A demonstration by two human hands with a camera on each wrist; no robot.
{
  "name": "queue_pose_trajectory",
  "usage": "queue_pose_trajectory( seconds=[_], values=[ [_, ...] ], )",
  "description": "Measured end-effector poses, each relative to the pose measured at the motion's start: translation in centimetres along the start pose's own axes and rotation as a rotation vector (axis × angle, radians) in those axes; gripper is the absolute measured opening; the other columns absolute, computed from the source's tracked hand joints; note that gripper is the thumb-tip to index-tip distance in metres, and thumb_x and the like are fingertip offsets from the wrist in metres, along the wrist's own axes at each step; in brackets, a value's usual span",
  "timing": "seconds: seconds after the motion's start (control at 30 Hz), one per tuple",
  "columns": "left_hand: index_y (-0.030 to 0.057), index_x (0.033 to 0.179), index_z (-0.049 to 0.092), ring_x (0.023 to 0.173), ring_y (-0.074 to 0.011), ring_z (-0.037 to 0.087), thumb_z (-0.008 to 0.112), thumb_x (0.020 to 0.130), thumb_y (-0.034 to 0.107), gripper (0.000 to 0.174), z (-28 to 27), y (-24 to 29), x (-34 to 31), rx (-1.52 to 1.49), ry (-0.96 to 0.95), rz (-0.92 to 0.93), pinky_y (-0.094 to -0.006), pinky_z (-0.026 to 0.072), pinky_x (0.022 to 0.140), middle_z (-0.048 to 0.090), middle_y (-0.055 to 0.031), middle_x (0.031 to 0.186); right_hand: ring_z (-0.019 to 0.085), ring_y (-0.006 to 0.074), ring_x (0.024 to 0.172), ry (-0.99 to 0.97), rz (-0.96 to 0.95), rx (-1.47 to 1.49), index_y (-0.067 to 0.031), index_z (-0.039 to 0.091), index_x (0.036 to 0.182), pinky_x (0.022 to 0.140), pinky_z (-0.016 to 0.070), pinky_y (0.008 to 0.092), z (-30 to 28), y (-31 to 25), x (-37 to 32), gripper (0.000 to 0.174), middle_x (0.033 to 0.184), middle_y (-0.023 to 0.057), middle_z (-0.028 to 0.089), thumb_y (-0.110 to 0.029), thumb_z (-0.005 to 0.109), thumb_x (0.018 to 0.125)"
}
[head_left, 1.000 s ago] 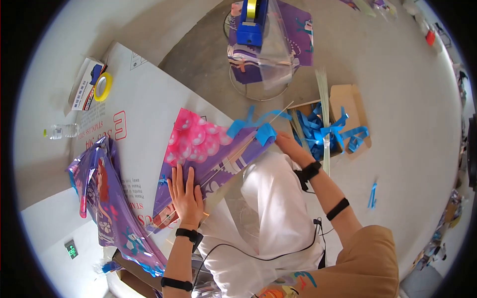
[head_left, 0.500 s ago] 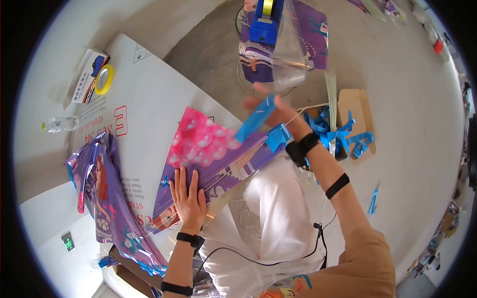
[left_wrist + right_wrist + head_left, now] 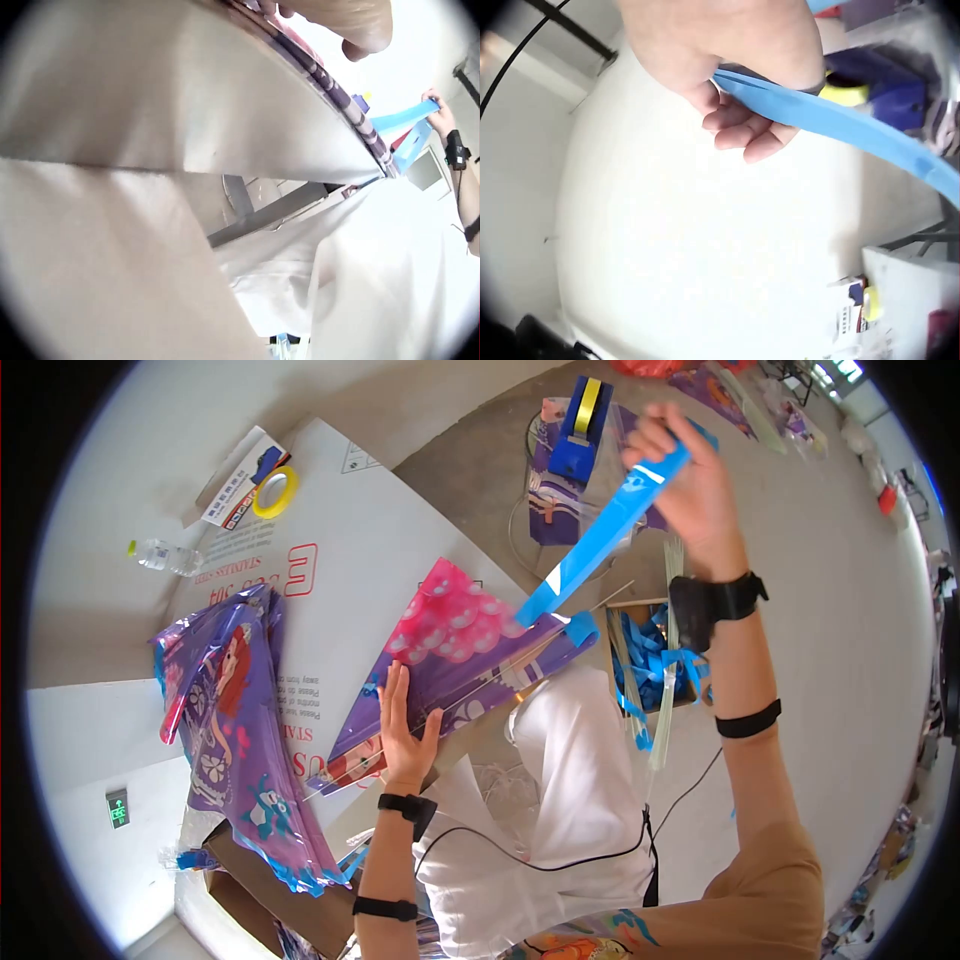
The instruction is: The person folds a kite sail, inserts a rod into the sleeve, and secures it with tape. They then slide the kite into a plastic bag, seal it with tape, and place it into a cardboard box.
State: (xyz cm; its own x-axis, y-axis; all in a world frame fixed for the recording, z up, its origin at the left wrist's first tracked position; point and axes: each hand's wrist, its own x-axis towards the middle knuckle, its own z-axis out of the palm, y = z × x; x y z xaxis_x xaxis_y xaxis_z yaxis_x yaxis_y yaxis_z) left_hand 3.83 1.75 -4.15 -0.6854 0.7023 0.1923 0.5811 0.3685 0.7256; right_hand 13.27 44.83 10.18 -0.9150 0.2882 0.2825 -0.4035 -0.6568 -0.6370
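Observation:
A purple kite point(image 3: 480, 682) with pink pearl print, a mermaid picture and thin rods along it lies on a white board. My left hand point(image 3: 405, 730) rests on its lower left part, fingers stretched out. From the kite's right end a long blue ribbon point(image 3: 600, 545) rises taut. My right hand point(image 3: 692, 485) pinches the ribbon's upper end, high over the floor; in the right wrist view the ribbon point(image 3: 855, 127) passes between thumb and curled fingers. A blue loop point(image 3: 583, 628) sits at the kite's right tip. The left wrist view shows the board's underside and part of my left hand point(image 3: 352, 22).
Purple printed sheets point(image 3: 235, 720) hang over the board's left side. A yellow tape roll point(image 3: 275, 492), small box point(image 3: 235, 480) and bottle point(image 3: 165, 556) stand beyond. A blue tape dispenser point(image 3: 580, 435) sits on a stool. A carton of blue ribbons point(image 3: 645, 645) and a rod bundle point(image 3: 668, 710) lie right.
My right hand has left the kite's right end and swung up and away, stretching the blue ribbon that lay loose before. The left hand stays on the kite. The head view has shifted.

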Motion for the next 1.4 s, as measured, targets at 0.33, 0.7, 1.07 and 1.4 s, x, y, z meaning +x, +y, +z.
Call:
queue_pose_trajectory(
  seconds=[0.33, 0.7, 1.07, 1.4],
  values=[
    [-0.0013, 0.142, 0.043, 0.116, -0.026, 0.057, 0.081, 0.079, 0.019, 0.076, 3.2, -5.9, -2.2, -0.625, 0.177, -0.132, -0.0376, 0.0433, 0.101, 0.059, -0.0148, 0.128, 0.066, 0.0297, 0.071, 0.079, 0.189, -1.204, -0.0032, 0.065, 0.099, 0.071, 0.051, 0.0379, 18.8, 33.1, -2.2, 0.019, 0.086, 0.0136, 0.068, -0.021, 0.061, 0.094],
    [0.0006, 0.125, 0.051, 0.099, -0.0181, 0.056, 0.07, 0.088, 0.012, 0.043, 2.4, -4.2, -2.1, -0.871, 0.418, -0.387, -0.0334, 0.0461, 0.089, 0.059, -0.0077, 0.109, 0.061, 0.0207, 0.058, 0.152, 0.129, -1.5, -0.01, 0.07, 0.091, 0.074, 0.0429, 0.0378, 22.1, 39.9, -5.0, 0.035, 0.067, 0.002, 0.065, -0.041, 0.056, 0.098],
    [0.0019, 0.087, 0.052, 0.076, -0.0118, 0.054, 0.06, 0.101, 0.018, 0.023, 1.8, -2.3, 1.6, -0.65, 0.776, -0.57, -0.0275, 0.0464, 0.072, 0.059, -0.0048, 0.081, 0.069, 0.0157, 0.086, 0.452, -0.098, -1.041, 0.0017, 0.065, 0.102, 0.076, 0.0532, 0.0291, 13.9, 26.6, -4.4, 0.025, 0.093, 0.0079, 0.07, -0.022, 0.058, 0.101],
    [-0.0015, 0.096, 0.052, 0.086, -0.0183, 0.067, 0.059, 0.099, 0.009, 0.013, 1.6, -1.6, 1.9, -0.793, 0.784, -0.533, -0.0309, 0.0554, 0.081, 0.063, -0.0104, 0.09, 0.065, 0.0131, 0.085, 0.582, 0.015, -1.198, -0.0011, 0.068, 0.098, 0.077, 0.0497, 0.0292, 5.3, 22.7, -8.2, 0.018, 0.089, 0.0064, 0.071, -0.016, 0.072, 0.088]
  ],
)
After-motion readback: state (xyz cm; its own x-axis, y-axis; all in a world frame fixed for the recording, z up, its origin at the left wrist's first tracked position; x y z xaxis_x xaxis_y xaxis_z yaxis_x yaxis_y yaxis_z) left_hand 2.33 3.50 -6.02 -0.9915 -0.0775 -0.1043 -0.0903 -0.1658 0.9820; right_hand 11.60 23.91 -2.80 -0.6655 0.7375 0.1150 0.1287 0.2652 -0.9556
